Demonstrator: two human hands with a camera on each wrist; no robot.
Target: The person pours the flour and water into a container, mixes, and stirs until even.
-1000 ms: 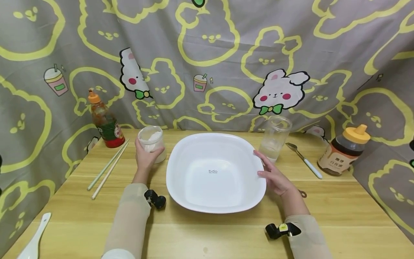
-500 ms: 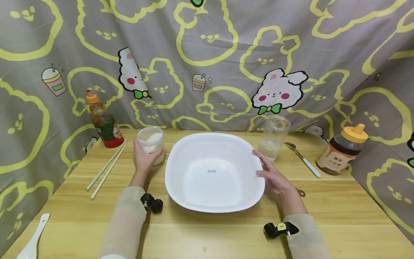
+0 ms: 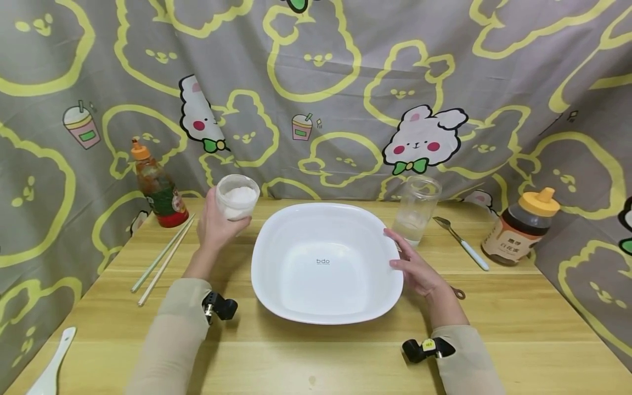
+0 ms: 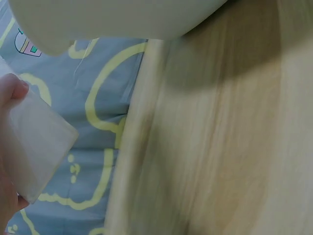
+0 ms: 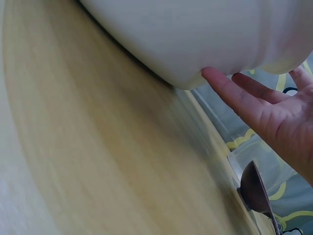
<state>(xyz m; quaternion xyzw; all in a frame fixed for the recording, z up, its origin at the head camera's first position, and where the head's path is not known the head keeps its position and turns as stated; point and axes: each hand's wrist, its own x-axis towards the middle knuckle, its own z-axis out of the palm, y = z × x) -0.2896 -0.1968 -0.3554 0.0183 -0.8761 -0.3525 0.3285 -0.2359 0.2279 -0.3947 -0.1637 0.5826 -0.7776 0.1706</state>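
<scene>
The table [image 3: 494, 307] carried a big white bowl [image 3: 326, 263] at its middle, printed "bdo" on the inner floor; this was the largest piece and it lay directly to the right of your raised cup. Your left hand [image 3: 214, 227] had its fingers curled round a small clear cup [image 3: 237, 196] of white powder, held upright, clear of the tabletop and just off the bowl's left rim, so the bowl's open mouth sat right and slightly below the grip. That hand was plainly the nearer one to the cup. Your right hand [image 3: 417, 269] lay with fingers straight and spread, fingertips touching the bowl's right edge; the right wrist view showed them against the underside of the rim [image 5: 220, 73]. Just behind that hand stood an empty clear jar [image 3: 417, 211], upright. The honey jar [image 3: 520, 236] at far right bore a label, its characters too small to read. The sauce bottle [image 3: 159, 189] at far left likewise showed no legible text.
</scene>
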